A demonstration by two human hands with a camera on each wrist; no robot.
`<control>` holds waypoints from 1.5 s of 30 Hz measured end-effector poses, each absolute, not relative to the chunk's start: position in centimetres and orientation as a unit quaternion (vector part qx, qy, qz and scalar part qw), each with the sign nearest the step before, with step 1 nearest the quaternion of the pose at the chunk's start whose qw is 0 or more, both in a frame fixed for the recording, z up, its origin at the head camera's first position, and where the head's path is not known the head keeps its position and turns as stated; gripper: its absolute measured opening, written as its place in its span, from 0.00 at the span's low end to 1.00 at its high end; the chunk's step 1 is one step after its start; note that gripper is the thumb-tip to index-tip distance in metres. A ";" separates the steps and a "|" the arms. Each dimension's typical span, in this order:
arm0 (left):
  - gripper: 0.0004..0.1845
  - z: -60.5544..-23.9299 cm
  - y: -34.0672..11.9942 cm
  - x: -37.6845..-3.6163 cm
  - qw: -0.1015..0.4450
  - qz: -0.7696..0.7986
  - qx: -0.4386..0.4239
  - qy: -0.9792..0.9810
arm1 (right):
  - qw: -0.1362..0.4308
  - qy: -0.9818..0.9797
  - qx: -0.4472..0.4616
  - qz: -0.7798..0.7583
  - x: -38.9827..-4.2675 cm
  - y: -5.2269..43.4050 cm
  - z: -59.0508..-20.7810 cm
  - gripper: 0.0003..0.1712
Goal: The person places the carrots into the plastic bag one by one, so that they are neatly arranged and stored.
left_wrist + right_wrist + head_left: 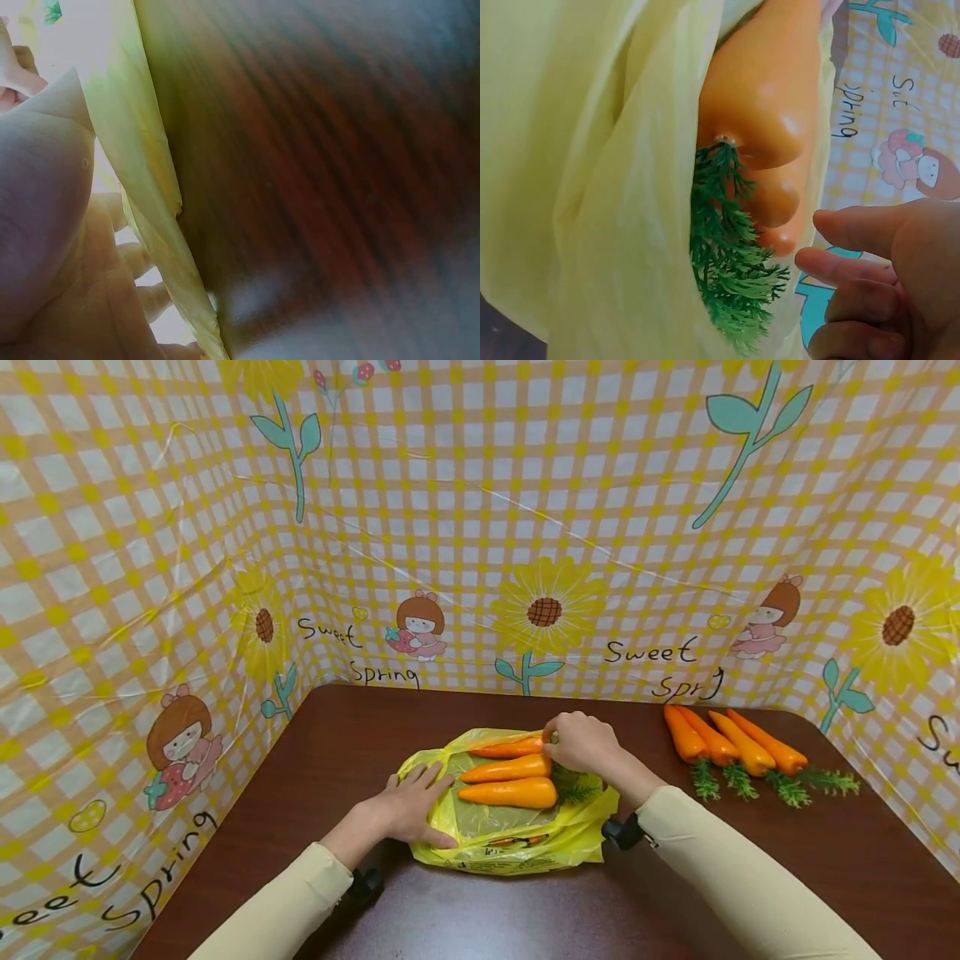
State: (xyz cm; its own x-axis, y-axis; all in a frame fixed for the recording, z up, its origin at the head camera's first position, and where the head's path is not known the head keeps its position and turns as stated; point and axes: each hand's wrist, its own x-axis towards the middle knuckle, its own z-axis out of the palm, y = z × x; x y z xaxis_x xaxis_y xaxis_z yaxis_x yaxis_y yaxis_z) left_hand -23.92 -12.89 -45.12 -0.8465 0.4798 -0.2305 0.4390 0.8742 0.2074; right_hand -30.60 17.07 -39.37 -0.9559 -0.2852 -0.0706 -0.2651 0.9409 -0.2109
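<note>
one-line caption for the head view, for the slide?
Left hand flat on a yellow plastic bag holding three carrots; right hand at the top carrot; four more carrots lie right.

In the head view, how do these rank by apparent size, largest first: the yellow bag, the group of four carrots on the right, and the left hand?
1. yellow bag
2. group of four carrots
3. left hand

The carrots lie farther from the camera.

Four orange carrots with green tops lie side by side at the right rear of the dark brown table. A yellow checked backdrop printed with sunflowers walls three sides.
</note>
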 end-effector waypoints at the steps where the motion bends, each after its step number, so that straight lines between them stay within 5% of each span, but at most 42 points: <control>1: 0.56 -45.1 -12.9 -23.9 0.139 0.073 0.240 0.958 | 0.051 0.984 -0.141 -0.101 -30.8 17.1 -39.4 0.20; 45: 0.56 -45.2 -12.8 -24.2 0.142 0.070 0.238 0.958 | 0.126 0.978 -0.139 -0.095 -34.3 15.2 -39.3 0.21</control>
